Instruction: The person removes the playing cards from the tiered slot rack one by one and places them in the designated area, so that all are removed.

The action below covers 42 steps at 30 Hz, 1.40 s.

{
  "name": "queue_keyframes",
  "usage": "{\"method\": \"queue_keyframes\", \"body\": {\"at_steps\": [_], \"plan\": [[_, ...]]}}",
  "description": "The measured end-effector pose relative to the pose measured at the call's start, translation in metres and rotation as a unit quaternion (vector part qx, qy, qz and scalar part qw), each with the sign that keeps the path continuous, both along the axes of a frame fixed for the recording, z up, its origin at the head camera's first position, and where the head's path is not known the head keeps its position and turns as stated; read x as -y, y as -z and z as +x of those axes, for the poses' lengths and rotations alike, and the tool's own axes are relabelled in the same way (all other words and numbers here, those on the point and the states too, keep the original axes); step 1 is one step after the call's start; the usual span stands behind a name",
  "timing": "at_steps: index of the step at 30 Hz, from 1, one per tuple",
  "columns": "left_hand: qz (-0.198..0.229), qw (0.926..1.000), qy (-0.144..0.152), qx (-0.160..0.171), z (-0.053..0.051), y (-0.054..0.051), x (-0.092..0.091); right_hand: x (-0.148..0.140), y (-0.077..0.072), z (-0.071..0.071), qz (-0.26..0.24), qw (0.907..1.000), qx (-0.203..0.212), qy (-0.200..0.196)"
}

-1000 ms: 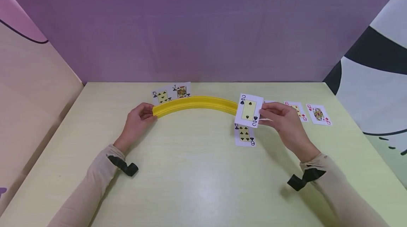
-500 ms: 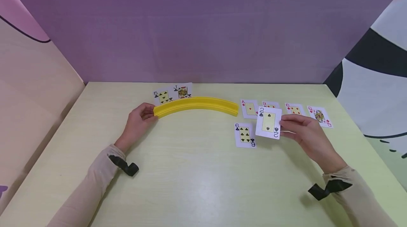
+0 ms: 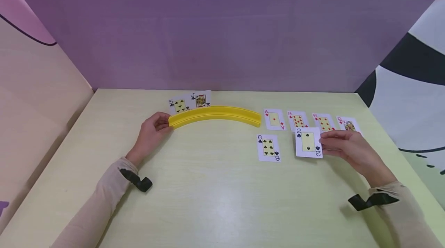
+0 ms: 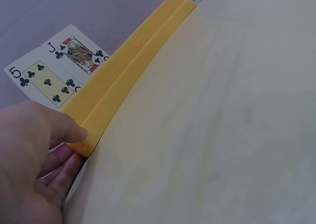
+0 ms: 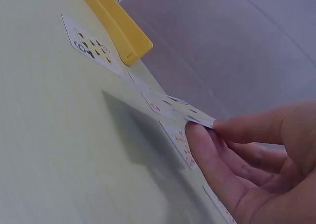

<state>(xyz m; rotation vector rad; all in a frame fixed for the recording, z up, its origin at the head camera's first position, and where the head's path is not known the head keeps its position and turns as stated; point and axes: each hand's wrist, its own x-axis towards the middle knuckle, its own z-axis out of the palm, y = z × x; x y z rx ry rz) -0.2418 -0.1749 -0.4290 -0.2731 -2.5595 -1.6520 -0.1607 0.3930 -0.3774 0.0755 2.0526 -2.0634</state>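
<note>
While the left hand (image 3: 152, 134) still pinches the left end of the yellow curved card holder (image 3: 215, 112), the right hand (image 3: 356, 155), gripping the two of spades (image 3: 308, 143) by its edge, has carried it rightward above the worktop (image 3: 208, 194), uncovering the ace of diamonds (image 3: 274, 119).

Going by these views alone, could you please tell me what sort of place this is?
Probably an indoor tabletop station, perhaps a staged booth: there is a pale table, a plain purple backdrop behind it, and a large patterned side panel at the right.
</note>
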Motion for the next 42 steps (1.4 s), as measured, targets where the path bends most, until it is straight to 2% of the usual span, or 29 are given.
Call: {"method": "queue_keyframes", "body": {"at_steps": [9, 17, 18, 24, 25, 27, 30, 33, 42], "plan": [[-0.007, 0.9999, -0.004, 0.006, 0.002, -0.003, 0.001, -0.013, 0.016, -0.004, -0.081, 0.994, 0.059, -0.045], [0.001, 1.0, 0.001, -0.005, 0.002, -0.003, 0.004, -0.011, 0.013, -0.006, -0.062, 0.9947, 0.063, -0.052], [0.0, 1.0, 0.001, -0.003, 0.005, -0.008, 0.002, -0.011, 0.012, -0.006, -0.06, 0.9949, 0.063, -0.052], [0.001, 1.0, 0.004, 0.006, 0.005, -0.008, 0.001, -0.005, 0.007, -0.003, -0.01, 0.9978, 0.054, -0.037], [0.002, 1.0, 0.004, 0.004, 0.002, -0.004, 0.003, -0.004, 0.006, -0.003, 0.003, 0.9981, 0.051, -0.034], [0.001, 1.0, 0.003, -0.002, 0.002, -0.002, 0.004, -0.003, 0.004, -0.003, 0.037, 0.9978, 0.044, -0.032], [-0.002, 1.0, 0.0, -0.006, 0.002, -0.002, 0.003, -0.003, 0.001, -0.003, 0.099, 0.9939, 0.032, -0.036], [-0.007, 1.0, -0.003, -0.006, 0.002, -0.002, 0.003, -0.004, -0.001, -0.003, 0.141, 0.9892, 0.02, -0.037], [-0.011, 0.9999, -0.005, -0.003, 0.002, -0.002, 0.003, -0.005, -0.004, -0.001, 0.162, 0.986, 0.021, -0.034]]}}
